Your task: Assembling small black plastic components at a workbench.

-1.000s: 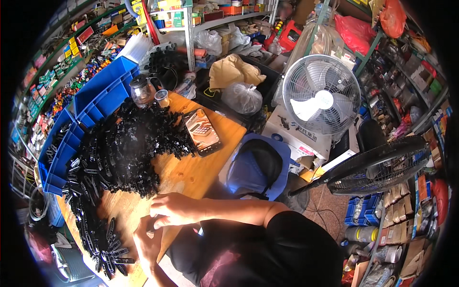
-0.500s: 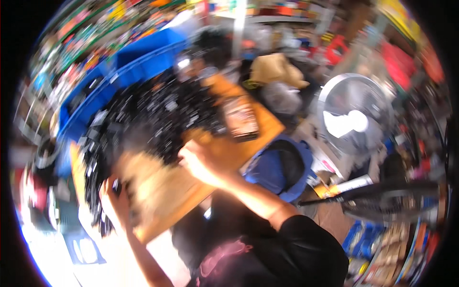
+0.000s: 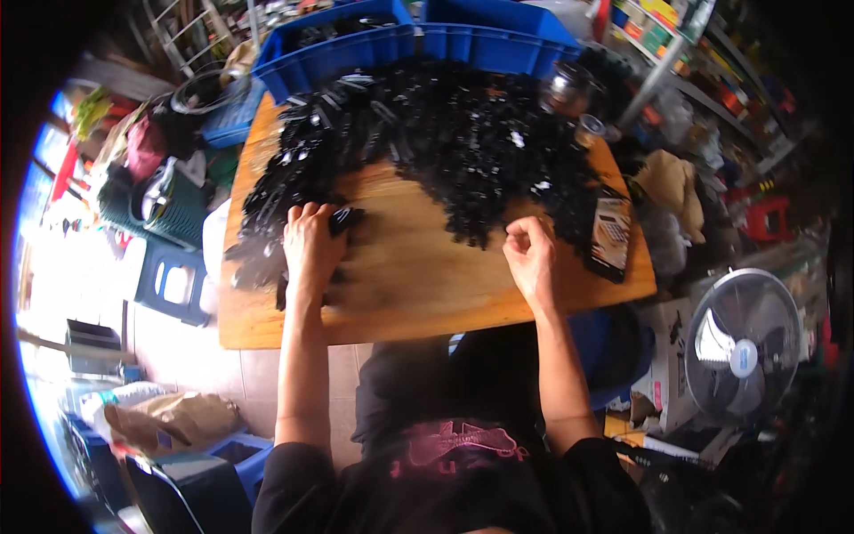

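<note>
"Black pieces (image 3: 471,133) cover the back of the tabletop (image 3: 418,280). What is at the far left?"

"A blue stool (image 3: 148,285), standing just off the tabletop's left edge. Inside that edge runs one arm of the pile, its near end blurred. The left hand (image 3: 309,240) is there, pinching a single black piece (image 3: 347,220) at its thumb side, as far as the blur shows."

"Which step would you call that?"

"Handling pieces one at a time, I'd judge, with the hands working apart. From there a move calls for a steady pinch and a little lift, so the neighbours aren't dragged along."

"Where is the room?"

"Mid-tabletop: bare wood between the hands, down to the near edge. The far edge is tight, with a blue bin (image 3: 351,52) and, right of it, a second blue bin (image 3: 498,49) close behind the heap."

"And the right hand (image 3: 531,254)?"

"Over the tabletop's right half, just beside the heap's near fringe, fingers curled together. I see nothing in it, though something small could be hidden."

"Farther right?"

"A tablet-like device (image 3: 611,233) lies near the tabletop's right edge, leaving little room for a sweep. Beyond that edge stands a fan (image 3: 743,358)."
</note>
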A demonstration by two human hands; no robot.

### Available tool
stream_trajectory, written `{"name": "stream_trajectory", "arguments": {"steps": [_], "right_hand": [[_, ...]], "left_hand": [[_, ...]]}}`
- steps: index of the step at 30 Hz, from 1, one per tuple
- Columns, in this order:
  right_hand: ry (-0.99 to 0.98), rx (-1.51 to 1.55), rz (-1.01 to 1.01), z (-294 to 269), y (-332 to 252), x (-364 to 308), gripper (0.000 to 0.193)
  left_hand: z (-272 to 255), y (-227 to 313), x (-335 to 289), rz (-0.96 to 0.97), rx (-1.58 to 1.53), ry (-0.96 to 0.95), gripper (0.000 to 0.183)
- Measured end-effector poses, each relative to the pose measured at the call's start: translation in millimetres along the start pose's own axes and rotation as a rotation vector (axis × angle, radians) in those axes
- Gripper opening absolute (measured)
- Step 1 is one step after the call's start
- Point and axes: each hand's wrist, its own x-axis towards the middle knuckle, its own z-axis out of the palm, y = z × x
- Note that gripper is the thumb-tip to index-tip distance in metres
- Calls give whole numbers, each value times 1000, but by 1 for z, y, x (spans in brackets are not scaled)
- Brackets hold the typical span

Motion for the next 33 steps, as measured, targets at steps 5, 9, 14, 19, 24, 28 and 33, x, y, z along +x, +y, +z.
{"name": "stream_trajectory", "arguments": {"steps": [5, 9, 14, 19, 24, 28, 33], "right_hand": [[-67, 1024, 565, -30, 12, 4, 15], [-98, 1313, 538, -63, 17, -3, 10], [-134, 1359, 519, -32, 26, -3, 12], [3, 1039, 408, -24, 14, -12, 19], [11, 946, 382, -22, 15, -15, 22], [-38, 965, 366, -14, 12, -13, 17], [-90, 889, 326, -26, -9, -12, 22]], "left_hand": [[7, -2, 11, 65, -42, -24, 31], [13, 25, 22, 174, 15, -65, 32], [0, 13, 11, 87, -53, -122, 39], [46, -16, 32, 335, -105, 52, 51], [47, -5, 54, 275, -694, 5, 30], [42, -11, 57, 37, -1099, -184, 18], [1, 37, 23, -260, -1631, -372, 19]]}}
